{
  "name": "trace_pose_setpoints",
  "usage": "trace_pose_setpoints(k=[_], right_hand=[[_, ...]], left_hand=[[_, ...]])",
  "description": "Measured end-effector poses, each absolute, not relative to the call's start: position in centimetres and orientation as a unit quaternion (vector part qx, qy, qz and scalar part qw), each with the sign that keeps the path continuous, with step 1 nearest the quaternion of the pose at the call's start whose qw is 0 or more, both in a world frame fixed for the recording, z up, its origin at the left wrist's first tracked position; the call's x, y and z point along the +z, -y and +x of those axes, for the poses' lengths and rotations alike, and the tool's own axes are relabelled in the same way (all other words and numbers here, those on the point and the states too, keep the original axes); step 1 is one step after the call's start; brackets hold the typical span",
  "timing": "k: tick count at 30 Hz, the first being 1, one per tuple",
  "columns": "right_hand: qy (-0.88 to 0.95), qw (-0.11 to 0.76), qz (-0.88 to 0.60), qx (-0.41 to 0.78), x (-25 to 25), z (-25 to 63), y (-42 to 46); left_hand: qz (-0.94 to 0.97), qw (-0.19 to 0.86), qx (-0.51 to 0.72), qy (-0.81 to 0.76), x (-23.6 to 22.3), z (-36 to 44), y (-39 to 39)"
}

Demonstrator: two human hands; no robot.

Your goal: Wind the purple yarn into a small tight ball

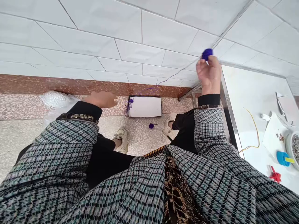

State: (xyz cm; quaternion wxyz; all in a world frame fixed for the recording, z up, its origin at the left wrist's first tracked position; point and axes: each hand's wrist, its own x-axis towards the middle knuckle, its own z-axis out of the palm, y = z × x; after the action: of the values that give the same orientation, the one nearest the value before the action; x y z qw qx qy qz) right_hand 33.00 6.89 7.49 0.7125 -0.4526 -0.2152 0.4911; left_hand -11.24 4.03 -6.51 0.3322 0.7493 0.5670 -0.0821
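My right hand (209,72) is raised near the wall corner at the upper right, its fingers closed on a small ball of purple yarn (207,54). A thin purple strand (171,76) trails from it down toward a shallow white box (146,106) with a dark rim on the floor. Loose purple yarn (130,105) and a small purple bit lie at the box's left edge. Another small purple yarn ball (151,126) rests on the floor between my shoes. My left hand (102,99), left of the box, has its fingers curled; whatever they may hold is hidden.
White yarn (56,100) in clear plastic lies on the floor at the left. A tiled wall (130,25) stands close in front. To the right, a white table (243,90) bears a yellow cord (257,132), a blue tape roll (282,158), a red bow (275,175) and a bowl (289,146).
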Motion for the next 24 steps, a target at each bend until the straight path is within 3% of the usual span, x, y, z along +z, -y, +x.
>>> trace_pose_setpoints(k=[1,3,8,11,15,19,24], right_hand=[[0.257,0.669,-0.465,0.519,7.2,31.7,-6.7],[0.327,0.585,-0.465,0.579,6.6,29.1,-6.2],[0.434,0.432,-0.420,0.670,5.0,23.8,-5.2],[0.449,0.397,-0.392,0.698,3.9,22.2,-5.2],[0.444,0.417,-0.399,0.686,3.3,21.6,-5.5],[0.483,0.433,-0.492,0.581,3.4,21.9,-5.8],[0.656,0.288,-0.554,0.424,4.0,22.0,-5.1]], left_hand=[[0.735,0.313,-0.121,-0.589,-5.5,-10.4,-4.0],[0.735,0.319,-0.066,-0.595,-3.3,-8.0,-3.8],[0.677,0.477,0.299,-0.475,-0.2,-0.9,-3.0],[0.649,0.499,0.410,-0.402,-0.5,2.0,-3.3],[0.641,0.456,0.416,-0.457,-1.4,3.3,-3.6],[0.772,0.338,0.345,-0.413,-1.5,3.0,-2.9],[0.829,0.245,0.325,-0.383,-0.3,1.7,-2.7]])
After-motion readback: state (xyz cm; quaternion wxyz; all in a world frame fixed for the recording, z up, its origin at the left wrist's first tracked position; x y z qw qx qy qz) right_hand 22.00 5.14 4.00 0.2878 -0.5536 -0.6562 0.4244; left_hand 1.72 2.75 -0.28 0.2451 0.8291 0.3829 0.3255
